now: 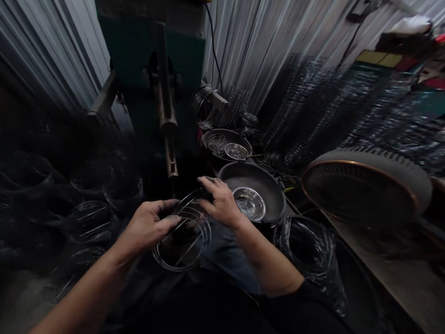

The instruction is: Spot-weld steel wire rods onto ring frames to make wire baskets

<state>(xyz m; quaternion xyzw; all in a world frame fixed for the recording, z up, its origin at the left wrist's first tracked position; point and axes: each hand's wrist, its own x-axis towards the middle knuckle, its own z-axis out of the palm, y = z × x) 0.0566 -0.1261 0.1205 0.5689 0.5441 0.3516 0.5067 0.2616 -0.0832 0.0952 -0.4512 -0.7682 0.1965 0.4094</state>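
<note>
Several round metal wire rings (184,268) hang below my two hands, over my lap, with straight wire across them. My left hand (157,223) pinches the rings at their upper left side between thumb and fingers. My right hand (222,203) is at their upper right side, its fingers bent towards the wire; a dark area hides what its fingertips hold. Just right of my right hand, a shiny metal bowl (258,202) with small metal pieces sits inside a wide dark pan (272,184).
A machine's copper-coloured electrode (172,164) stands ahead. Behind the pan is another dark pan (226,135) with wire parts. A round dark fan-like object (365,186) is at right, above a plastic-wrapped wire bundle (309,247). More wrapped bundles (89,220) lie at left.
</note>
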